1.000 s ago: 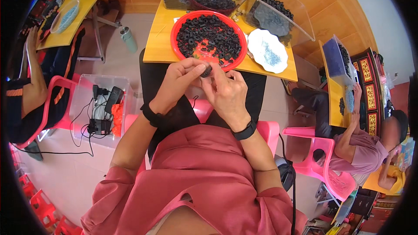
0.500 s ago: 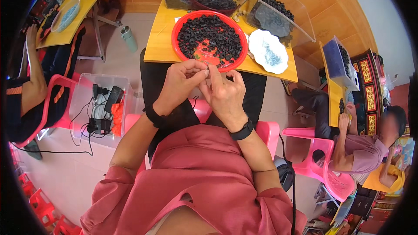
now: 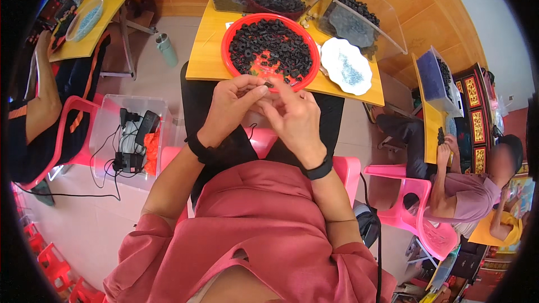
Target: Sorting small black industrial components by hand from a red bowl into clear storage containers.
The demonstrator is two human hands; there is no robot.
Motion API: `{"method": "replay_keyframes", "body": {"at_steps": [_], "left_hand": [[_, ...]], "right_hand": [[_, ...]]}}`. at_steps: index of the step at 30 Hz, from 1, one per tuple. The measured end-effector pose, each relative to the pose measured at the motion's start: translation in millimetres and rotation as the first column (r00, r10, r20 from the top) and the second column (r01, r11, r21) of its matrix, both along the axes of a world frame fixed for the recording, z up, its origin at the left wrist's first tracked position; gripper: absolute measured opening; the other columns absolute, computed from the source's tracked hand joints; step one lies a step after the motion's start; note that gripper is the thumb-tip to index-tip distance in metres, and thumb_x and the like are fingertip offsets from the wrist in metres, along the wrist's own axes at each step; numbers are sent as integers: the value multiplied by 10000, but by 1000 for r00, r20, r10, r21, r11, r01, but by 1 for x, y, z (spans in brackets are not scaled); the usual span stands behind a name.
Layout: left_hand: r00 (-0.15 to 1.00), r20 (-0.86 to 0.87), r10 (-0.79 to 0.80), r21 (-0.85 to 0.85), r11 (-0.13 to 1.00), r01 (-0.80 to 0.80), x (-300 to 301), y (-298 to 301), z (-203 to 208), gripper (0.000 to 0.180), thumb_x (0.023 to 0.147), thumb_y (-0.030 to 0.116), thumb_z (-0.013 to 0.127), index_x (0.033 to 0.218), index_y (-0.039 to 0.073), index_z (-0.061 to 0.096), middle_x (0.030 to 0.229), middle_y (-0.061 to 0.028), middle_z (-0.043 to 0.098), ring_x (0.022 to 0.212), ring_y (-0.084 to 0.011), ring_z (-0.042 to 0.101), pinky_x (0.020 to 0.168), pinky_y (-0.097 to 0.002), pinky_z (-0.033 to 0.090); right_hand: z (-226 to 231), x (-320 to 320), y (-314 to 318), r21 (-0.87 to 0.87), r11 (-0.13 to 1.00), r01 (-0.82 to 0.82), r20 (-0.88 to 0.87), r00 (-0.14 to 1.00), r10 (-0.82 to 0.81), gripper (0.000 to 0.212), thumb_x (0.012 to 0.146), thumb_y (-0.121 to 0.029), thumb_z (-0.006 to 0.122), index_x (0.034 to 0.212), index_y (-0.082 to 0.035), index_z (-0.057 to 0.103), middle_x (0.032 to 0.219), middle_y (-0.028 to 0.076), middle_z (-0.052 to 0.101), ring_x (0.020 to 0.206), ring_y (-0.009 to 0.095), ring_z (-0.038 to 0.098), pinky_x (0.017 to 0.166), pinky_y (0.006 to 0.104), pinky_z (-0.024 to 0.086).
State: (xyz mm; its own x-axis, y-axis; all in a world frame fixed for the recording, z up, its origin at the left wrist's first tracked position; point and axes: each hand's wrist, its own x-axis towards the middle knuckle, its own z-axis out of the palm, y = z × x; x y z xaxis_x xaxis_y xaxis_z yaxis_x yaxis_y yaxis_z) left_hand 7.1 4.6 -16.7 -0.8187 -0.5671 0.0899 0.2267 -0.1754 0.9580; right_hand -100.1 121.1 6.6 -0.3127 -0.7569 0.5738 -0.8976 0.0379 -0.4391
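Note:
My left hand point(image 3: 231, 101) pinches a small black part point(image 3: 268, 85) between thumb and forefinger. Close against it is my right hand point(image 3: 295, 115), its fingers bent and its forefinger reaching to the same part; whether it grips anything is hidden. Just beyond both hands, a round red tray point(image 3: 226, 50) holds many small black ring-like pieces point(image 3: 272, 45). To its right on the table lies a white scalloped plate point(image 3: 334, 50) with tiny pale-blue bits point(image 3: 352, 73) on it.
Clear plastic bins point(image 3: 224, 0) of black pieces stand at the back of the yellow table point(image 3: 202, 56). A clear box point(image 3: 101, 129) with cables and a green bottle point(image 3: 165, 50) are on the floor at left. Another person point(image 3: 466, 191) works at the right, and one more at the left.
My right hand has shifted slightly right and its fingers have turned. The black part now shows between the fingertips. My left hand has hardly moved.

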Motion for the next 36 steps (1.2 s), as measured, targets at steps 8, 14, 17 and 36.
{"method": "replay_keyframes", "body": {"at_steps": [8, 14, 17, 36], "left_hand": [[986, -164, 35, -124, 991, -55, -3, 13, 8, 164, 905, 39, 575, 1050, -33, 602, 903, -45, 645, 818, -84, 611, 717, -216, 500], [977, -212, -2, -156, 987, -32, -1, 22, 13, 195, 892, -37, 554, 1080, -26, 601, 1057, -84, 640, 918, -94, 591, 821, -230, 476], [984, -175, -38, -190, 982, 4, 4, 20, 10, 190, 887, -24, 564, 1072, -26, 609, 1142, -100, 626, 952, -98, 590, 837, -237, 469], [995, -92, 33, -71, 997, -39, -4, 29, 5, 150, 907, 31, 570, 1039, -27, 610, 879, -23, 651, 786, -45, 586, 671, -183, 471]], "right_hand": [[-4, -17, 12, -97, 919, -382, 987, 84, 139, 415, 966, -414, 451, 896, -30, 590, 609, 11, 500, 554, 87, 480, 544, 209, 411], [-20, -20, 6, -400, 816, -418, 887, -400, 230, 312, 962, -357, 454, 795, -97, 492, 585, -36, 382, 481, 68, 327, 417, 211, 252], [-9, -14, 6, -379, 804, -458, 906, -362, 221, 329, 956, -364, 466, 736, -119, 449, 593, -58, 348, 470, 41, 294, 402, 182, 202], [-11, -3, 3, -310, 905, -292, 899, -399, 179, 452, 889, -480, 461, 590, -183, 298, 490, -72, 258, 389, 61, 225, 366, 215, 171]]}}
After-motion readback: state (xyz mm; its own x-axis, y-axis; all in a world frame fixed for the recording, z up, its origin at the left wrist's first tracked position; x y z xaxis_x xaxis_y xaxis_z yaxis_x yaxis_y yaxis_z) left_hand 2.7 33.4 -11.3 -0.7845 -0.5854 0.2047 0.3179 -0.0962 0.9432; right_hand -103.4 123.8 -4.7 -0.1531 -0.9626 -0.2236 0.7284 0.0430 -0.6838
